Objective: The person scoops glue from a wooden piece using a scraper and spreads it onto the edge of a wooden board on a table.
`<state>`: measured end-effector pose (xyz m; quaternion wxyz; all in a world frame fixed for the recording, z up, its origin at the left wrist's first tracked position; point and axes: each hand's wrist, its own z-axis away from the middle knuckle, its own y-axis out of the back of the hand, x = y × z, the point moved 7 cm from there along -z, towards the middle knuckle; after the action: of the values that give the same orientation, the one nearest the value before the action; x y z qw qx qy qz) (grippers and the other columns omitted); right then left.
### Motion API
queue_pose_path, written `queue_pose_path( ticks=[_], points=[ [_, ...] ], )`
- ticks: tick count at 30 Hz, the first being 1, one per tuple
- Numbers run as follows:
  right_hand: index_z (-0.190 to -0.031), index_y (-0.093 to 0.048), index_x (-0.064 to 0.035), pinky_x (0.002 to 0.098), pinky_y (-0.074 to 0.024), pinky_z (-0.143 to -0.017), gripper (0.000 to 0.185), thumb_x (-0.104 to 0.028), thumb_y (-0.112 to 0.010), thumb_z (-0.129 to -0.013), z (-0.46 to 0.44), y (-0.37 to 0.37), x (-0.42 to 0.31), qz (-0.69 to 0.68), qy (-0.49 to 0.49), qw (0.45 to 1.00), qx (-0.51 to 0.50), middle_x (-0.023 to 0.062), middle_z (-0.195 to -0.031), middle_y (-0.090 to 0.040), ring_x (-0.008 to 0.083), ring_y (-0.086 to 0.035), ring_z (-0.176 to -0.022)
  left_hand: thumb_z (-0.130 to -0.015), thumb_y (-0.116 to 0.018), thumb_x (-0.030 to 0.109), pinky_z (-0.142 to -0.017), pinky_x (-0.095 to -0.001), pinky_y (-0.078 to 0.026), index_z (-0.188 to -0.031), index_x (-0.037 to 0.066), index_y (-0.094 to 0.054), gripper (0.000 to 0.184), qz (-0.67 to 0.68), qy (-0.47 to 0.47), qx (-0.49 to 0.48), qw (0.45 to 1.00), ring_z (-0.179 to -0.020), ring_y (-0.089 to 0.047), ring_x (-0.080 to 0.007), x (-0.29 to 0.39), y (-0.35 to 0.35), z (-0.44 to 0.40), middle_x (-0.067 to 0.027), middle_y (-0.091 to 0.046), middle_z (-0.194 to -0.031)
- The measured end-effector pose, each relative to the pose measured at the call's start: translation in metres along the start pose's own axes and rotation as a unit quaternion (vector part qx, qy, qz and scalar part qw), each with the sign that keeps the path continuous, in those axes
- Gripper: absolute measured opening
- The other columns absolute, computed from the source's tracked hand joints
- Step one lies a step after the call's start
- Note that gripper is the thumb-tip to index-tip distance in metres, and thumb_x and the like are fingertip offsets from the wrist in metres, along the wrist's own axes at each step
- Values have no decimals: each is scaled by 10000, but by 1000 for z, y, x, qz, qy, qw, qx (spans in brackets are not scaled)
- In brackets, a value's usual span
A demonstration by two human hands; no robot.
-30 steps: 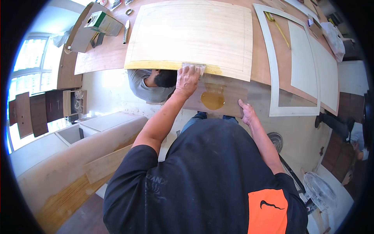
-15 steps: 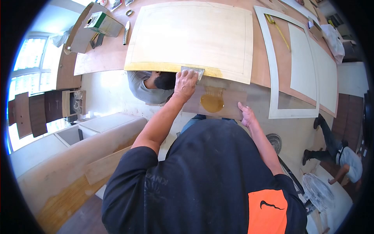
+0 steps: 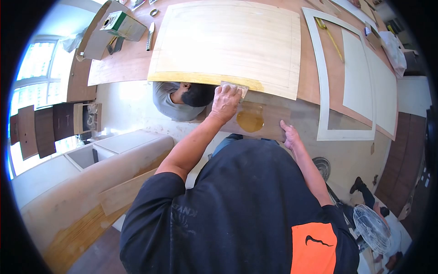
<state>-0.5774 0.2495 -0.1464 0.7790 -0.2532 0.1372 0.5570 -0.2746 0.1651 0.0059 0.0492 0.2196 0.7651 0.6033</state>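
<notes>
My left hand point(image 3: 226, 101) is closed round a flat spreader point(image 3: 242, 88), its blade against the near edge of a pale wooden panel point(image 3: 223, 41). A yellow, wet-looking strip of glue point(image 3: 187, 77) runs along that edge. With its thumb on top, my right hand point(image 3: 291, 134) grips the right end of a thin brown board point(image 3: 273, 119). On the board lies a puddle of amber glue point(image 3: 250, 119), just below the panel's edge. Part of the spreader is hidden by my left fingers.
A person in grey point(image 3: 180, 102) crouches below the panel's left side. On the bench stand a metal can point(image 3: 130, 26), a knife point(image 3: 150, 36) and a tape roll point(image 3: 153, 12). White frame point(image 3: 323, 100) and tape measure point(image 3: 332, 39) lie right. A fan point(image 3: 372, 228) stands lower right.
My left hand has slid to the right along the panel's edge with the spreader. The crouching person's head has shifted right. The person at the far right has moved lower, partly behind the fan.
</notes>
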Motion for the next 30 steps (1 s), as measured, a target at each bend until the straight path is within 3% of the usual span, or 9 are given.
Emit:
queue_pose_path(
  ticks=[2,8,11,17,20,21,29,30],
  points=[
    [-1467,-326,20,588,-521,-1005,841,-282,-845,-879,-18,14,9,-5,10,1000,27,204,-1347,-602,358,-630,-1213,-793,-615,83,-870,-450,-425,-1224,113,-666,435,0,-13,14,1000,-1038,-585,-268,7,4,-2,-44,-643,-1121],
    [-1482,-308,13,591,-505,-1021,870,-292,-850,-873,-8,-3,-3,3,5,999,-33,194,-1343,-606,357,-616,-1231,-770,-633,82,-890,-457,-424,-1192,128,-676,427,34,-27,-15,999,-1053,-571,-266,1,8,-2,-36,-648,-1102],
    [-1463,-364,12,580,-490,-1038,840,-320,-854,-866,-2,-6,-4,12,-11,1000,23,174,-1340,-613,338,-610,-1235,-758,-637,77,-895,-457,-423,-1172,141,-677,421,21,-13,-20,999,-1053,-567,-262,-25,19,9,-30,-646,-1102],
    [-1402,-484,-1,540,-487,-1038,741,-345,-853,-860,2,-16,-8,47,4,999,-6,149,-1348,-612,304,-606,-1227,-755,-630,46,-909,-464,-422,-1249,183,-658,514,-73,46,32,996,-1074,-555,-284,-85,27,30,-31,-610,-1177],
    [-1416,-465,2,541,-487,-1045,755,-338,-851,-863,-7,-13,-3,62,9,998,-23,154,-1357,-604,306,-599,-1238,-754,-635,48,-916,-461,-423,-1266,187,-654,531,-86,54,42,994,-1086,-549,-286,-101,21,33,-35,-603,-1194],
    [-1424,-459,9,527,-476,-1065,770,-337,-852,-861,-5,-14,-3,64,8,998,-12,162,-1367,-599,311,-590,-1252,-836,-613,129,-898,-458,-431,-1262,168,-643,429,-94,41,38,994,-1061,-574,-273,-102,23,31,-57,-620,-1161],
    [-1393,-514,7,481,-465,-1085,693,-317,-839,-874,-23,1,12,63,-10,998,3,157,-1342,-623,306,-587,-1248,-824,-617,132,-884,-442,-426,-1245,154,-649,423,-63,32,48,996,-1054,-569,-265,-109,6,42,-47,-616,-1165],
    [-1425,-472,18,481,-461,-1088,750,-320,-844,-868,-20,-7,6,64,-7,998,-17,165,-1364,-606,310,-576,-1264,-821,-619,131,-883,-442,-423,-1240,151,-651,421,-59,31,55,996,-1053,-568,-264,-109,8,44,-47,-616,-1164]
  ],
)
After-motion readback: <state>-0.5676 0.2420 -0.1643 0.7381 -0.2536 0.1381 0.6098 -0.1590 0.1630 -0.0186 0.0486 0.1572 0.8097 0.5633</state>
